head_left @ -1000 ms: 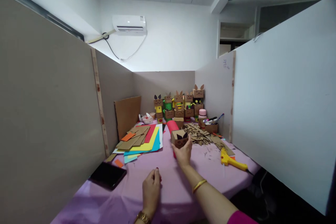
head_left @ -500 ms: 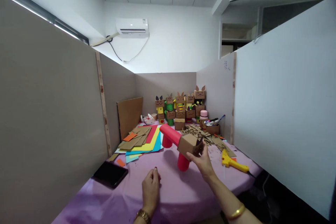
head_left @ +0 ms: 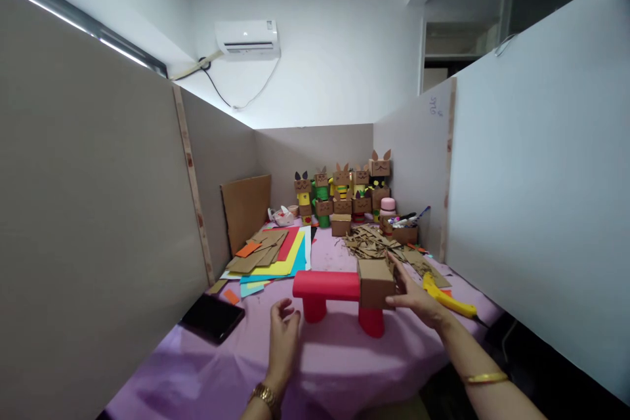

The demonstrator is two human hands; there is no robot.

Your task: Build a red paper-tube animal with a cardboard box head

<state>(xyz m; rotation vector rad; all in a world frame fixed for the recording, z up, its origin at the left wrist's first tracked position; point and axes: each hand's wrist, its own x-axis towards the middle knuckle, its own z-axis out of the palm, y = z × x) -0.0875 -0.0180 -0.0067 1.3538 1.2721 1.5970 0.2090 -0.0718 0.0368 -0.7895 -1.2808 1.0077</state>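
- A figure with a red tube body [head_left: 327, 285] and a cardboard box head [head_left: 378, 283] is at the front of the cloth-covered surface [head_left: 339, 367], body lying crosswise, the head at its right end.
- Two red legs [head_left: 315, 309] show beneath it, seemingly resting on the cloth.
- The right hand [head_left: 416, 295] is at the head's right side, thumb at the near edge and fingers toward the far edge; this grip is spread about the box, and how firmly it holds cannot be told.
- The left hand [head_left: 284, 328] is just beside the body's left end, its grip half curled, thumb and fingers apart, holding nothing.
- To the right lies a yellow glue gun [head_left: 450, 298], partly behind the right hand.
- To the left, near the front edge, lies a dark flat device [head_left: 212, 319].
- Beyond it, cardboard pieces [head_left: 263, 252] lie on coloured sheets [head_left: 294, 252].
- Behind the figure is a pile of cardboard scraps [head_left: 369, 241].
- At the back stand box-headed figures [head_left: 342, 177], some with ears, near a pink-lidded container [head_left: 388, 205].
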